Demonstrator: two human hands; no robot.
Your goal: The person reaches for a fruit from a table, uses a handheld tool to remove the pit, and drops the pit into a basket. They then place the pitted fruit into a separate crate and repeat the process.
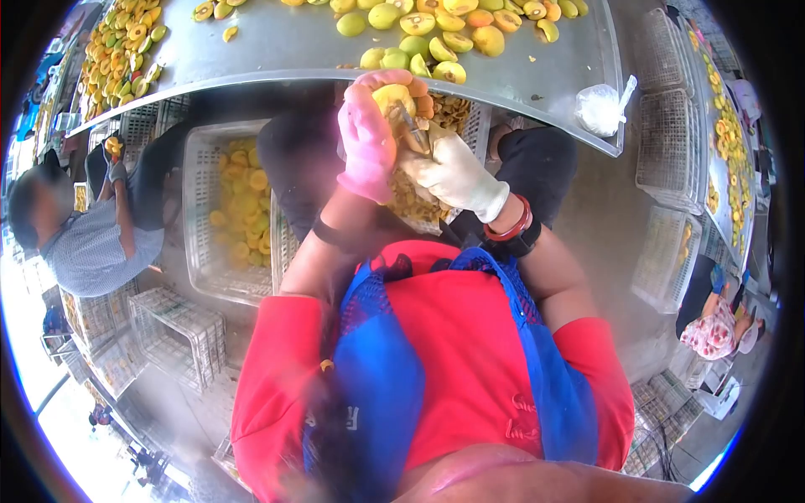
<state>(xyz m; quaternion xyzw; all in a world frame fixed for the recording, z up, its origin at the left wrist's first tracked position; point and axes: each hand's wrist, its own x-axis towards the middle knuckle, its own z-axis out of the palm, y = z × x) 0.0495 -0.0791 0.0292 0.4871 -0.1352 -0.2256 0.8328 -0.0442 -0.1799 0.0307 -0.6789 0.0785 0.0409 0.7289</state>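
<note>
Just below the metal table's front edge, my left hand, in a pink glove, is wrapped round a yellow fruit half, its cut face turned up. Close against it on the right, my right hand, in a whitish glove, grips a small metal tool that touches the fruit. The tool's tip is partly hidden by the fruit and the fingers. Below both hands lies a crate of brownish-yellow fruit pieces, between my knees.
Whole and halved fruit lies on the metal table, with a tied plastic bag at its right corner. A white crate of fruit halves stands left. A co-worker sits farther left. Stacked crates stand right.
</note>
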